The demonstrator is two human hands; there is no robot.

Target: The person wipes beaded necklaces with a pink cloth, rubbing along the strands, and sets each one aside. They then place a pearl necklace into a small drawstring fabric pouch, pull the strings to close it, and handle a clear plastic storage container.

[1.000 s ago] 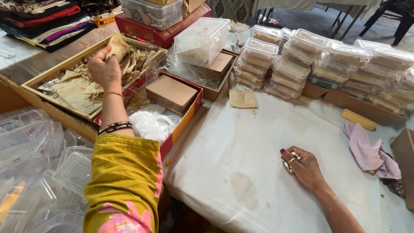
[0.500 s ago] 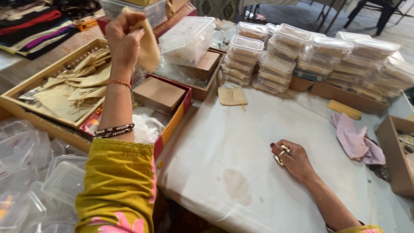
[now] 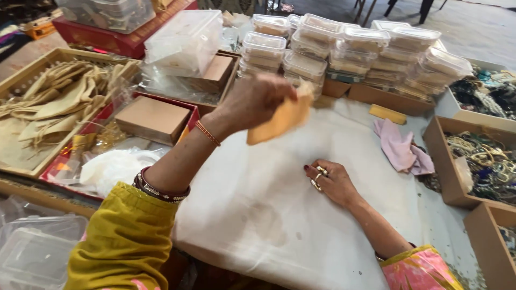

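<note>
My left hand [image 3: 255,99] is raised over the white cloth-covered table [image 3: 258,215] and grips a small tan cloth pouch [image 3: 279,119], which hangs blurred from my fingers. My right hand [image 3: 329,181], with rings on two fingers, rests flat on the white cloth with nothing in it. At the left, a wooden tray [image 3: 32,161] holds several more tan pouches [image 3: 59,102].
Stacks of clear lidded plastic boxes [image 3: 349,51] line the far side. A pink cloth [image 3: 400,147] lies right of centre. Cardboard boxes of jewellery [image 3: 484,161] stand at the right. Brown boxes [image 3: 153,118] sit in a red tray; empty plastic containers [image 3: 32,252] lie lower left.
My left hand has lifted a pouch out of the wooden tray and carried it right, over the white cloth. My right hand has stayed on the cloth.
</note>
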